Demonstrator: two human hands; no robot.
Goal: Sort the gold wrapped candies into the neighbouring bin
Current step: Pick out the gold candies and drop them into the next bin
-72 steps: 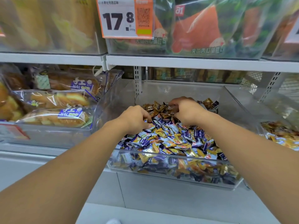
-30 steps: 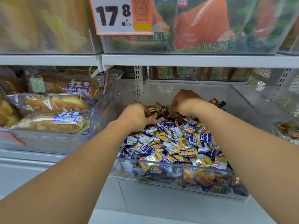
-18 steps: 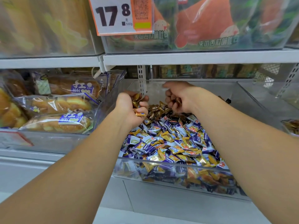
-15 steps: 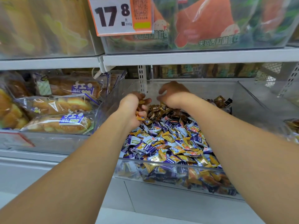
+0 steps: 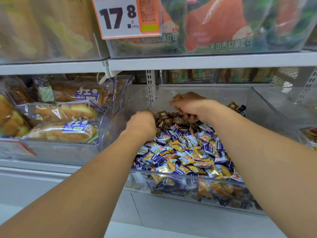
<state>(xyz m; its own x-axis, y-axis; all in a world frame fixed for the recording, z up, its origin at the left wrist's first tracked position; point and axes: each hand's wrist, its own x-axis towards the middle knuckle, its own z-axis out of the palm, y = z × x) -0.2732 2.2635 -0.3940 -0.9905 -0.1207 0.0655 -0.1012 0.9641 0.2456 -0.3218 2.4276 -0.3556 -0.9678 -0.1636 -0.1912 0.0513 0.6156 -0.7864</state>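
Observation:
A clear plastic bin (image 5: 188, 184) holds a heap of purple-and-yellow wrapped candies (image 5: 187, 152), with dark gold wrapped candies (image 5: 165, 118) piled at its back. My left hand (image 5: 141, 125) is curled down onto the left edge of the gold pile; what its fingers hold is hidden. Behind the pile, my right hand (image 5: 190, 107) is raised and grips gold candies, one (image 5: 176, 96) sticking up above the knuckles. A second clear bin (image 5: 308, 136) with gold wrappers shows at the right edge.
The neighbouring bin on the left (image 5: 60, 148) holds bagged bread rolls (image 5: 63, 131). A white shelf (image 5: 205, 61) runs overhead with bagged goods and a price tag (image 5: 126, 17) reading 17.8. More candies lie at the bin's back right (image 5: 237, 107).
My left hand, which was raised holding candies, has dropped back onto the gold pile. My right hand has lifted slightly with candies in its grip.

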